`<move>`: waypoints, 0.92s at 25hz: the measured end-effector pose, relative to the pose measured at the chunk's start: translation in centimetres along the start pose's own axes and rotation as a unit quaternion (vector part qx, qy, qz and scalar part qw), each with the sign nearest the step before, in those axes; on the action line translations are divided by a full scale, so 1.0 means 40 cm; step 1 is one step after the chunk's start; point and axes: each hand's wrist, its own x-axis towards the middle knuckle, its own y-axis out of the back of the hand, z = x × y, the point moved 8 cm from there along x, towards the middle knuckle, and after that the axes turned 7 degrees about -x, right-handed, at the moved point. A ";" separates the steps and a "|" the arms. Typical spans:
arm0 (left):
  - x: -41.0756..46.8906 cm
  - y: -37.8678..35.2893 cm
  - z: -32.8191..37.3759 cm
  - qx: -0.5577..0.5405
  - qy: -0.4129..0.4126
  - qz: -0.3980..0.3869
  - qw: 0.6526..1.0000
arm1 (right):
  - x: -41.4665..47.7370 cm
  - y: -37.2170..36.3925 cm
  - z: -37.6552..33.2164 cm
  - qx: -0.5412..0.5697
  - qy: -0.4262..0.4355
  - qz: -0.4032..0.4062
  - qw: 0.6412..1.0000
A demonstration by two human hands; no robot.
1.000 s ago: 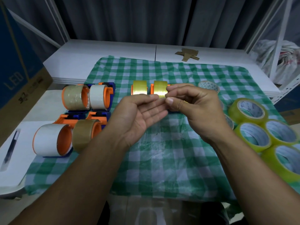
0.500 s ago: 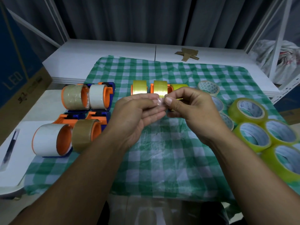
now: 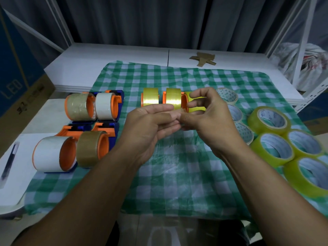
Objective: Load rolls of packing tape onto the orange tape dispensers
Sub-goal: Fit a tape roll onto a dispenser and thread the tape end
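Right hand (image 3: 211,121) fingers lifted, yellow roll (image 3: 197,109) showing now; left hand (image 3: 149,128) flat as support, we can't tell what right pinches

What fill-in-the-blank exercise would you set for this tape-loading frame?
1. The checked fabric cloth is patterned in white and ___.
2. The dark brown tape roll sits on a plastic dispenser hub coloured ___.
3. The loose yellow-green tape rolls lie flat on the person's ___ side.
4. The slim black pen lies at the far ___ of the view.

Missing words: green; orange; right; left.
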 end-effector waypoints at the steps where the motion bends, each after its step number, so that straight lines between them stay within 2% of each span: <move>1: 0.000 0.000 0.000 0.002 -0.001 0.000 1.000 | 0.001 0.003 0.010 0.023 -0.024 -0.001 0.999; 3: 0.001 -0.001 0.007 0.005 -0.008 -0.004 1.000 | -0.001 -0.008 0.026 0.095 -0.067 -0.041 0.992; 5: 0.001 -0.002 0.017 0.033 -0.029 -0.005 0.999 | -0.005 -0.017 0.030 0.118 -0.076 -0.074 0.987; 9: -0.002 -0.002 0.011 0.096 -0.067 0.016 0.993 | -0.005 -0.008 0.026 0.070 -0.037 -0.042 0.996; 12: 0.003 0.003 0.002 0.083 -0.048 0.028 0.995 | -0.008 -0.011 0.011 0.045 0.004 -0.033 0.998; 17: 0.003 0.007 0.025 0.118 -0.037 -0.004 0.992 | -0.010 -0.027 0.015 0.112 -0.032 -0.092 0.989; 23: -0.001 0.005 0.041 0.185 -0.062 -0.022 0.981 | -0.017 -0.031 0.017 0.181 -0.061 -0.110 0.975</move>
